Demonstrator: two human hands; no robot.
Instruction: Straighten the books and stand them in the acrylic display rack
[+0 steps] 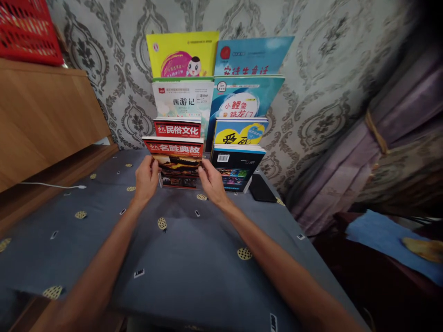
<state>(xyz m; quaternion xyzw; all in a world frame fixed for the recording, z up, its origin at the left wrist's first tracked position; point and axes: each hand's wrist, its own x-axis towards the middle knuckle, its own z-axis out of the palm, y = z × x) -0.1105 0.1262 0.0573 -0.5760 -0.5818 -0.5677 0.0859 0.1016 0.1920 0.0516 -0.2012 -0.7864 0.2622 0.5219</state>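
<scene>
My left hand (147,177) and my right hand (212,180) grip the two side edges of a red and dark book (176,161), which stands upright at the front of the left column of books. Directly behind it rises another red book (178,129), then a pale book (183,99) and a tall yellow book (183,55). Beside my right hand, a black book (237,168) with a barcode fronts the right column. Behind that one are a blue and yellow book (238,132), a light blue book (247,97) and a taller blue book (254,55).
The books stand on a table with a grey patterned cloth (194,267), against a papered wall (321,92). A flat black object (262,188) lies at the right. Leftward are a wooden cabinet (48,120), a red basket (29,32) and a white cable (51,185). A curtain (339,175) hangs right.
</scene>
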